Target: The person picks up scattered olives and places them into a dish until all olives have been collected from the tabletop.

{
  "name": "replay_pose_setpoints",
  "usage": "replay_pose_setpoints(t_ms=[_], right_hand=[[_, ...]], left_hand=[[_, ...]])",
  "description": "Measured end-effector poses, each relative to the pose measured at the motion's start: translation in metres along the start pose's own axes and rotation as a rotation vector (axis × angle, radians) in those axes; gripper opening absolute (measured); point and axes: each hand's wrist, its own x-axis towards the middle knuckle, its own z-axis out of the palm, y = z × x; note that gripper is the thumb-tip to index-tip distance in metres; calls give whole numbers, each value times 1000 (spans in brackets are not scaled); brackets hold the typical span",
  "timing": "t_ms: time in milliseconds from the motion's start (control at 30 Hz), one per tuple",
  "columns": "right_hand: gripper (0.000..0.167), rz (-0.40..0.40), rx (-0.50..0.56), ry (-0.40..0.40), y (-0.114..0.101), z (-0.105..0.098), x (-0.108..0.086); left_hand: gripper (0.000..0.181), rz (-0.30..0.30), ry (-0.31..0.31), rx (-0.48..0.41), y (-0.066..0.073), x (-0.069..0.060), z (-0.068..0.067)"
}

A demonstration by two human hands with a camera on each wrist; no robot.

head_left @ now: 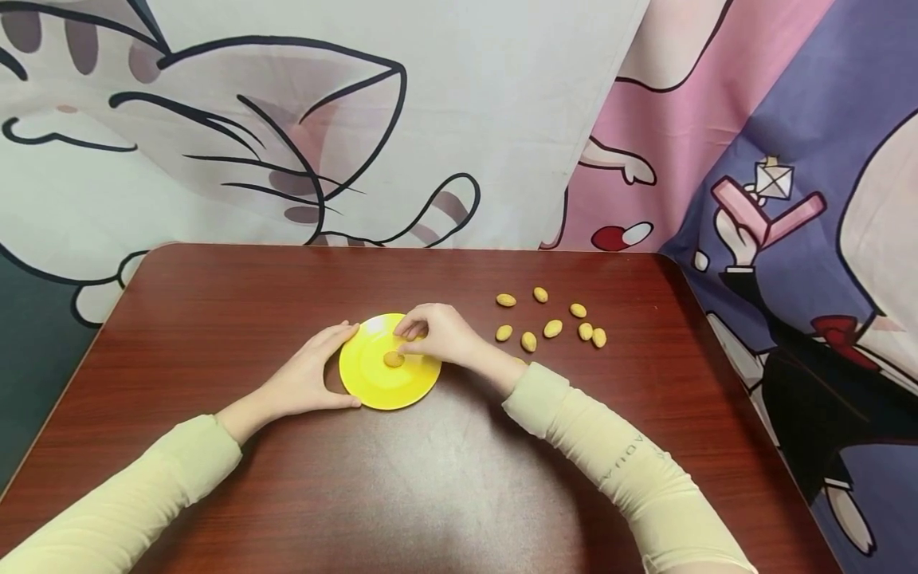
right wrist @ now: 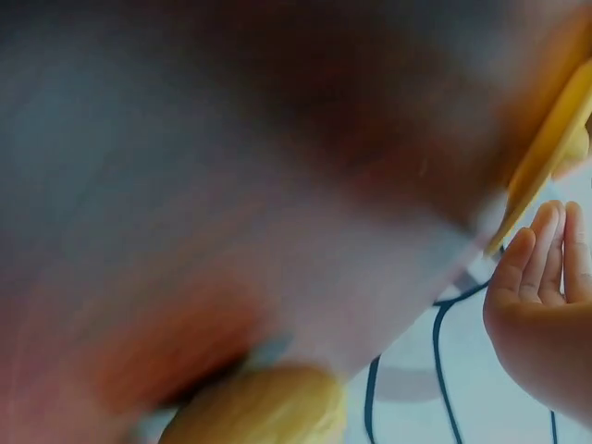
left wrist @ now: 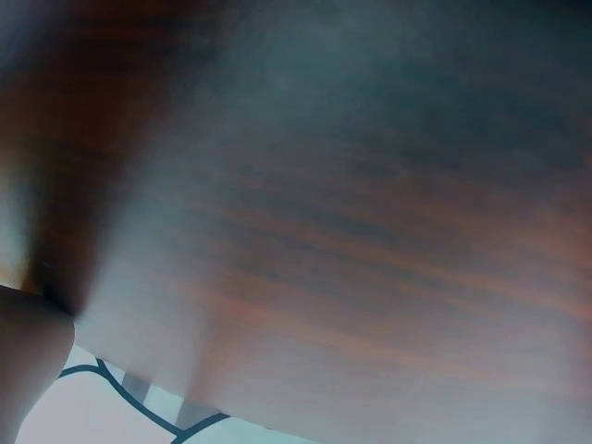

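In the head view a round yellow plate (head_left: 366, 387) rests on the table. My left hand (head_left: 307, 373) holds it by the left side, fingers at the far rim and thumb at the near rim. A small yellow oval nut-like piece (head_left: 394, 359) lies near the plate's middle. Over the plate's right part is my right hand (head_left: 446, 335), its fingertips just beside that piece, with a gap between thumb and forefinger. The right wrist view shows relaxed fingers (right wrist: 523, 268) near the tilted-looking plate edge (right wrist: 546, 139). The left wrist view is mostly blurred tabletop.
Several more nut-like pieces (head_left: 552, 328) lie scattered on the brown wooden table (head_left: 301, 486), right of the plate. One (head_left: 519, 362) is partly hidden by the right wrist. Behind the table's far edge hangs a cartoon-printed cloth (head_left: 516, 143).
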Motion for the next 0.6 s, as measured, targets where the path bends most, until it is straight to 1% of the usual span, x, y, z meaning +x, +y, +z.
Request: replay_pose_setpoints(t_ms=[233, 367, 600], right_hand=[[23, 44, 90, 60, 10, -26, -10], [22, 73, 135, 85, 20, -36, -19], [22, 84, 124, 124, 37, -48, -39]], left_hand=[[117, 1, 7, 6, -1, 0, 1], [117, -7, 2, 7, -2, 0, 1], [117, -8, 1, 12, -3, 0, 2]])
